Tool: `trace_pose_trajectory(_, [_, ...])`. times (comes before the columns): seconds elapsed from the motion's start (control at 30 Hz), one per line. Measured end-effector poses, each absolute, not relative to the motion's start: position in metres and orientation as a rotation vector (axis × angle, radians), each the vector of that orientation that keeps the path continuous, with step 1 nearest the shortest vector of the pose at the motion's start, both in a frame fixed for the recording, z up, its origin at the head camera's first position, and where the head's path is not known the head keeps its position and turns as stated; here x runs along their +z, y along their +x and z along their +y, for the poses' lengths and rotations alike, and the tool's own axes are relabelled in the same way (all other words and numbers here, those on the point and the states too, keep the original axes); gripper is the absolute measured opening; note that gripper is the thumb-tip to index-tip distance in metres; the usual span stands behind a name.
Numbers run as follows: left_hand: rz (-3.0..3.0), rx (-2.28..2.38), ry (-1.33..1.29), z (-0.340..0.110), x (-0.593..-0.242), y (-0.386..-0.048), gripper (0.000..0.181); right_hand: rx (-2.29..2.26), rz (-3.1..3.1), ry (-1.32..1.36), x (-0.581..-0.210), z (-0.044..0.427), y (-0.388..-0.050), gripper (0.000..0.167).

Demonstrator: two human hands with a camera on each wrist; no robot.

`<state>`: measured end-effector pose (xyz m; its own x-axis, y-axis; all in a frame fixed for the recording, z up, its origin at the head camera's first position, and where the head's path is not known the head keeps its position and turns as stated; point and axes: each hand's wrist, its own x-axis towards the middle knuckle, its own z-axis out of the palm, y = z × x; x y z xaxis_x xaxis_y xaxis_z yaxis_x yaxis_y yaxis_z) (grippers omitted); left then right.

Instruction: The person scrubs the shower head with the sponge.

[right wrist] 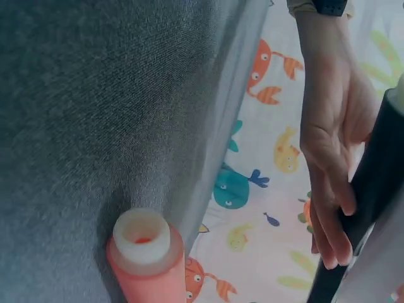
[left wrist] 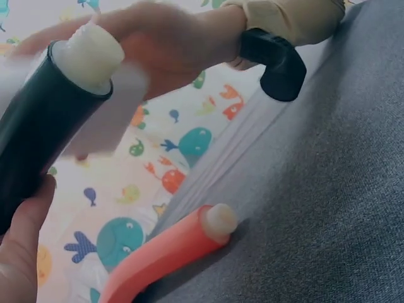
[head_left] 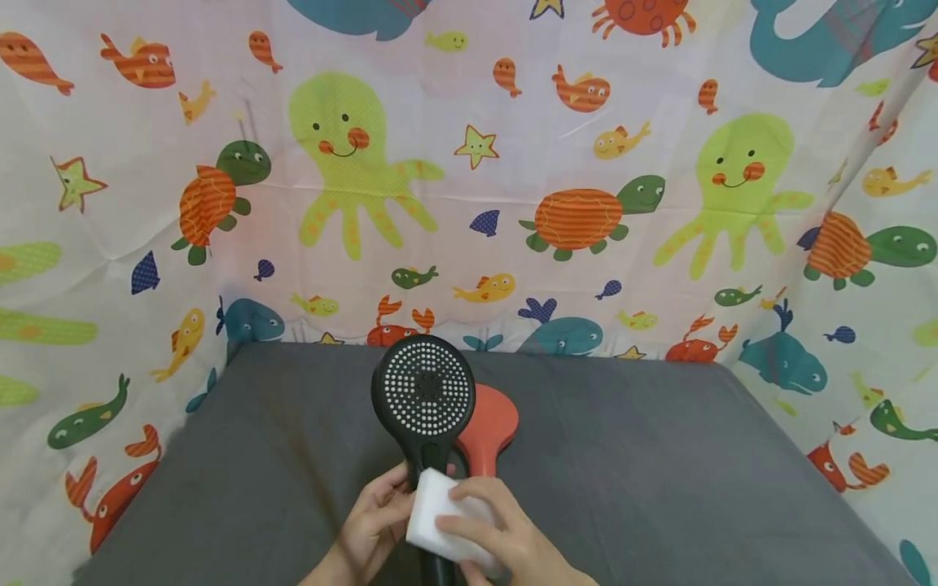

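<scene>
A black shower head with a round face of pale nozzles stands tilted up in front of me. My left hand grips its handle from the left side. In the right wrist view the fingers of that left hand curl on the black handle. My right hand holds a white sponge block against the handle. In the left wrist view the right hand and the blurred sponge are behind the handle, whose white threaded end points up.
A red shower head lies on the grey cloth-covered table behind the black one. Its white connector shows in the left wrist view. A curtain printed with sea animals encloses the table at the back and sides.
</scene>
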<state>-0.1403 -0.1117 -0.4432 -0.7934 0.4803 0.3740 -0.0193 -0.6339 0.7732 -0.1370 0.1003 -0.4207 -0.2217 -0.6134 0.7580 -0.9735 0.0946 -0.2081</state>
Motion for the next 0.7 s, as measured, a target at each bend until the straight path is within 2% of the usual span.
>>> trace_pose_trajectory(0.17, [1.182,2.476,0.763,-0.113,-0.438,-0.141,0.045,0.95,-1.739,1.756,-0.411,0.104,-0.135,0.032])
trace_pose_trajectory(0.3, [1.181,2.488,0.784,-0.111,-0.439,-0.139,0.044,1.009,-1.739,1.632,-0.408,0.101,-0.144,0.028])
trace_pose_trajectory(0.5, [1.254,2.474,0.817,-0.107,-0.445,-0.137,0.041,0.971,-1.987,1.33,-0.406,0.089,-0.156,0.04])
trace_pose_trajectory(0.7, [1.222,2.556,0.842,-0.109,-0.446,-0.137,0.047,0.93,-1.996,1.475,-0.406,0.094,-0.149,0.036])
